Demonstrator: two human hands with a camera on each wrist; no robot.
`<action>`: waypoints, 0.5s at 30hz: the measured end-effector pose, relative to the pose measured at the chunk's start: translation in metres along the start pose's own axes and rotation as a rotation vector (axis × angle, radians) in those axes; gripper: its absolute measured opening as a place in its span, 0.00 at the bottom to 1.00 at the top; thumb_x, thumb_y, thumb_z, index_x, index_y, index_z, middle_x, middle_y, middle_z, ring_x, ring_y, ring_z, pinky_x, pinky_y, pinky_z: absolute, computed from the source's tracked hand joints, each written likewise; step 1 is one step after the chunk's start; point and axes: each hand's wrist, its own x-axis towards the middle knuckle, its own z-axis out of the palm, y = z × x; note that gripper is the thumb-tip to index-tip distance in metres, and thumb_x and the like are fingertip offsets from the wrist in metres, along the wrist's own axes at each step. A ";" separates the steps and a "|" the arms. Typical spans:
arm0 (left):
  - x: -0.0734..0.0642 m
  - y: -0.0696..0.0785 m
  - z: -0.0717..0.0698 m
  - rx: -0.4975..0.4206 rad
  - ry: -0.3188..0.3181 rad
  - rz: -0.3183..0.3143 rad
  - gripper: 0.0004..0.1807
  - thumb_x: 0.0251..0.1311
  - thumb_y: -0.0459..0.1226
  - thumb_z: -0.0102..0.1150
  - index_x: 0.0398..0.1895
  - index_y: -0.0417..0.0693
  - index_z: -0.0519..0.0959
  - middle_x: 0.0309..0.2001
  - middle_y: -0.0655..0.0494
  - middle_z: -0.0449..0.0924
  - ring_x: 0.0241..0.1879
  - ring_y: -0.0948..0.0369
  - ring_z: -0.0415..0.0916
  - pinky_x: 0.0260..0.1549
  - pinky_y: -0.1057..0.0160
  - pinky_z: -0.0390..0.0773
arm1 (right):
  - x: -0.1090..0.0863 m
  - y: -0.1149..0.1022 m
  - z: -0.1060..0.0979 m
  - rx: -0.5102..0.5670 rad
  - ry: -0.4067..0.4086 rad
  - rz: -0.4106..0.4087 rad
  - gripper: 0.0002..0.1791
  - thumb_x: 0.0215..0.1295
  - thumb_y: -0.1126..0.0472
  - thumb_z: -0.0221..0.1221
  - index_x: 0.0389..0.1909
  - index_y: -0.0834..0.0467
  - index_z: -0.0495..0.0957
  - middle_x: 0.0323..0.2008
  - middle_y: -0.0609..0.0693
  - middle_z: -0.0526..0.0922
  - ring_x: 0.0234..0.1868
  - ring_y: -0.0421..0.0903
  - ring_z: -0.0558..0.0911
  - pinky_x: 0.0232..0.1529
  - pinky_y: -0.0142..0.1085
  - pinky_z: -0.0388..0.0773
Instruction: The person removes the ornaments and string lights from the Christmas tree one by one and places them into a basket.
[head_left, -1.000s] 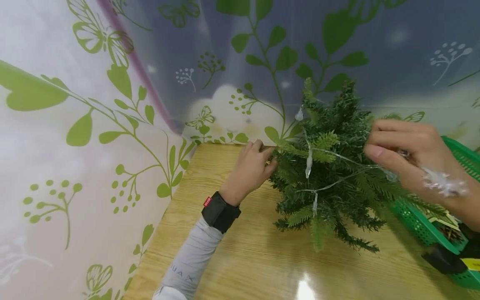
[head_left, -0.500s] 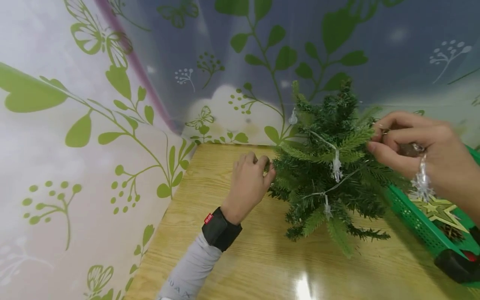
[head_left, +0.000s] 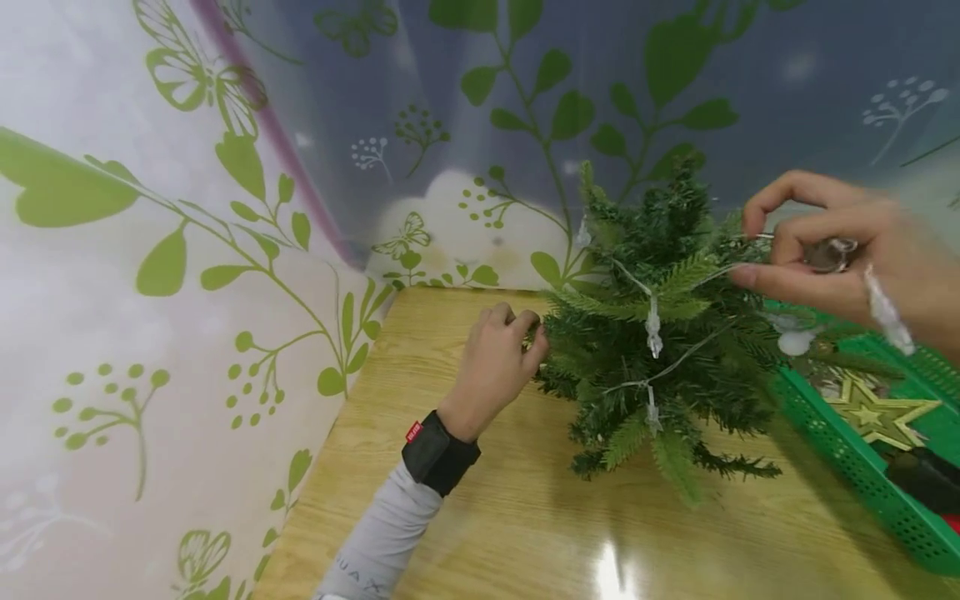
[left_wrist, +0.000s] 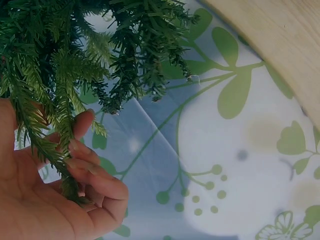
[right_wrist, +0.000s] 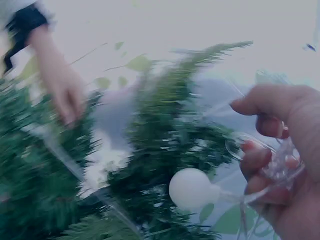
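A small green artificial tree (head_left: 660, 333) stands on the wooden table (head_left: 487, 517). A clear light string (head_left: 651, 327) with small bulbs is draped across its branches. My left hand (head_left: 495, 367) grips a low branch (left_wrist: 55, 145) on the tree's left side, fingers curled round it. My right hand (head_left: 832, 250) is raised at the tree's upper right and pinches a bunch of the light string (right_wrist: 280, 167); a white round bulb (right_wrist: 192, 189) hangs just below it.
A green plastic basket (head_left: 847, 467) at the right holds a gold star (head_left: 877, 412) and other ornaments. Leaf-patterned curtains (head_left: 187, 250) close off the left and back of the table.
My right hand has risen and drawn the light string up toward the tree's top. The left hand has shifted slightly lower on the branch, and the tree has turned a little.
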 end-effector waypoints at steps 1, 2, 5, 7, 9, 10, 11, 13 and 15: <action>0.000 0.000 0.000 -0.004 -0.004 0.002 0.11 0.71 0.38 0.51 0.42 0.42 0.82 0.30 0.49 0.71 0.27 0.57 0.59 0.31 0.60 0.60 | 0.003 0.000 -0.003 0.010 -0.009 0.027 0.25 0.47 0.79 0.68 0.11 0.49 0.68 0.42 0.45 0.74 0.17 0.33 0.60 0.21 0.27 0.59; 0.000 -0.001 0.000 -0.006 -0.007 0.005 0.11 0.71 0.38 0.50 0.43 0.42 0.82 0.31 0.49 0.71 0.27 0.57 0.59 0.31 0.60 0.61 | 0.006 0.001 -0.005 0.007 -0.003 0.017 0.25 0.48 0.79 0.68 0.11 0.49 0.68 0.42 0.46 0.74 0.17 0.33 0.60 0.21 0.27 0.59; -0.001 -0.001 0.000 -0.006 -0.015 0.010 0.12 0.72 0.38 0.49 0.43 0.41 0.82 0.31 0.48 0.73 0.27 0.57 0.60 0.32 0.60 0.62 | 0.013 0.005 -0.007 -0.152 0.004 -0.156 0.23 0.66 0.63 0.59 0.12 0.49 0.66 0.41 0.53 0.76 0.21 0.35 0.65 0.25 0.27 0.60; -0.001 0.000 0.000 -0.008 -0.018 0.006 0.12 0.72 0.38 0.49 0.43 0.41 0.81 0.32 0.48 0.73 0.27 0.57 0.61 0.32 0.60 0.63 | 0.015 0.007 -0.006 -0.311 0.032 -0.290 0.24 0.73 0.54 0.50 0.13 0.49 0.65 0.39 0.58 0.77 0.24 0.40 0.69 0.25 0.31 0.61; -0.001 0.000 0.000 -0.012 -0.015 0.006 0.13 0.72 0.38 0.48 0.44 0.41 0.82 0.32 0.47 0.74 0.27 0.57 0.61 0.32 0.59 0.63 | 0.016 0.009 -0.005 -0.447 0.075 -0.375 0.27 0.76 0.50 0.38 0.13 0.51 0.63 0.38 0.63 0.76 0.24 0.47 0.71 0.24 0.35 0.61; -0.001 0.000 0.000 -0.010 -0.013 0.005 0.13 0.72 0.38 0.48 0.44 0.41 0.81 0.32 0.48 0.74 0.27 0.57 0.61 0.32 0.59 0.64 | 0.015 0.009 -0.004 -0.496 0.096 -0.391 0.25 0.75 0.54 0.37 0.14 0.52 0.62 0.38 0.65 0.76 0.23 0.51 0.70 0.23 0.38 0.60; 0.000 0.000 -0.001 -0.015 -0.007 0.005 0.12 0.72 0.37 0.49 0.44 0.41 0.82 0.32 0.47 0.74 0.27 0.56 0.62 0.32 0.59 0.64 | 0.015 0.009 -0.004 -0.528 0.102 -0.382 0.24 0.74 0.58 0.36 0.14 0.53 0.61 0.38 0.65 0.76 0.24 0.53 0.71 0.23 0.40 0.60; -0.001 0.000 -0.001 -0.020 -0.005 0.004 0.12 0.71 0.37 0.49 0.43 0.41 0.82 0.32 0.47 0.74 0.27 0.56 0.62 0.32 0.59 0.64 | 0.013 0.009 -0.003 -0.500 0.113 -0.350 0.20 0.69 0.64 0.39 0.14 0.54 0.58 0.38 0.65 0.78 0.26 0.57 0.72 0.26 0.39 0.60; -0.002 0.000 -0.001 -0.022 -0.007 0.003 0.12 0.71 0.37 0.50 0.43 0.41 0.82 0.31 0.47 0.74 0.27 0.56 0.62 0.32 0.59 0.64 | 0.009 0.005 -0.002 -0.355 0.106 -0.233 0.19 0.62 0.73 0.43 0.13 0.55 0.55 0.41 0.62 0.82 0.32 0.54 0.74 0.30 0.36 0.60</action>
